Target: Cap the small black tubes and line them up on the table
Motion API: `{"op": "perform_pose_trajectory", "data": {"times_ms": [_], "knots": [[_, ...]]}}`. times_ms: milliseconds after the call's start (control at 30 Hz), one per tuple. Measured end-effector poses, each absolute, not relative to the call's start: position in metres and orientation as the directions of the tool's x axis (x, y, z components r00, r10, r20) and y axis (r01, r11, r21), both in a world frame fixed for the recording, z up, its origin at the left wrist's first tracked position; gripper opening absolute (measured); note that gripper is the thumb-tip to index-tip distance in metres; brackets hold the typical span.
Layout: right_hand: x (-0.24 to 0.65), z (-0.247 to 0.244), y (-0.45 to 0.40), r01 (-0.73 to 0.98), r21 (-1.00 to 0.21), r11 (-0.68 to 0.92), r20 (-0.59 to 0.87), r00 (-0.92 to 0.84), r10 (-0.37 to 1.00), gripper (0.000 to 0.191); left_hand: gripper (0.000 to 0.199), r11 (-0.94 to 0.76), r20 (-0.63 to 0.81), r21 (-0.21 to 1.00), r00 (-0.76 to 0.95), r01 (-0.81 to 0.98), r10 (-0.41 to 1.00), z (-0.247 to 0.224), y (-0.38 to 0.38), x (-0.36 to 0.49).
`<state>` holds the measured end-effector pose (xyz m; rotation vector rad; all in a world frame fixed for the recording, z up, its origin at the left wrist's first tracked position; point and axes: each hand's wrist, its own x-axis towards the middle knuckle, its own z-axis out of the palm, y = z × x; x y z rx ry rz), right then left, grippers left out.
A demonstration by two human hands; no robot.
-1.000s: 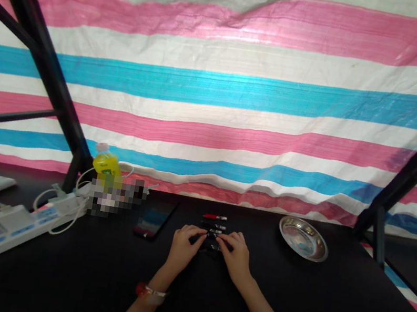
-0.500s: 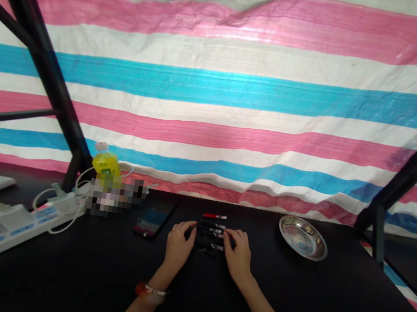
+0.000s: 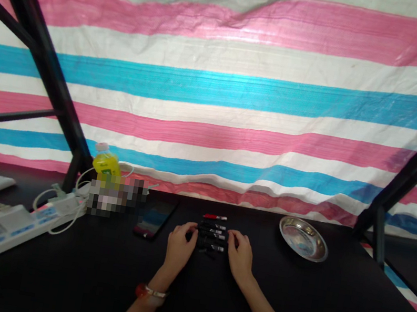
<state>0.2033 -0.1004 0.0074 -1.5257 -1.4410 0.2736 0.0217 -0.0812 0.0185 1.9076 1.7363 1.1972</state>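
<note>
In the head view, some pens are lying in a stack of rows on the black table [image 3: 92, 275], all of them pointing sideways. The red pen [image 3: 214, 217] is lying at the 12 o'clock end, and at least 4 black pens [image 3: 215, 236] are lying below it, toward 6 o'clock.

The left hand [image 3: 181, 242] is resting at 8 o'clock from the pens. Its thumb and pointing finger are sitting close together by the pens' 9 o'clock ends. The pens are looking so dark there that I cannot tell if it is touching or pinching any.

The right hand [image 3: 239, 257] is resting at 4 o'clock. Its thumb and pointing finger are making a loose curve with a little space inside, and they are holding nothing. The tips are sitting just beside the pens' 3 o'clock ends, a bit apart from them.

A phone [image 3: 156, 219] is lying at 9 o'clock from the pens, near the left hand. A shiny metal plate [image 3: 324, 252] is sitting at 3 o'clock, well apart. A yellow bottle [image 3: 107, 164] is standing toward 10 o'clock.
</note>
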Motion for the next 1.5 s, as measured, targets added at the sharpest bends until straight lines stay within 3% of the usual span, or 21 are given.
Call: {"op": "perform_pose_trajectory", "data": {"times_ms": [200,767,967,1100,1500], "knots": [[0.203,0.003,-0.1,0.646,-0.744,0.169,0.425,0.262,0.867,0.03,0.022,-0.316,0.39,0.68,0.039,0.661,0.92,0.027,-0.086,0.026],[0.202,0.006,-0.1,0.594,-0.765,0.248,0.448,0.214,0.868,0.031,0.029,-0.367,0.334,0.714,0.171,0.596,0.927,0.032,-0.091,0.03],[0.202,0.008,-0.101,0.587,-0.768,0.256,0.46,0.227,0.858,0.03,0.027,-0.346,0.425,0.698,0.026,0.627,0.905,0.025,-0.086,0.025],[0.203,0.008,-0.101,0.599,-0.772,0.213,0.434,0.251,0.865,0.029,0.027,-0.24,0.391,0.731,-0.104,0.639,0.914,0.02,-0.08,0.019],[0.204,0.003,-0.098,0.613,-0.769,0.182,0.401,0.242,0.883,0.031,0.029,-0.241,0.342,0.743,-0.045,0.625,0.939,0.018,-0.081,0.022]]}}
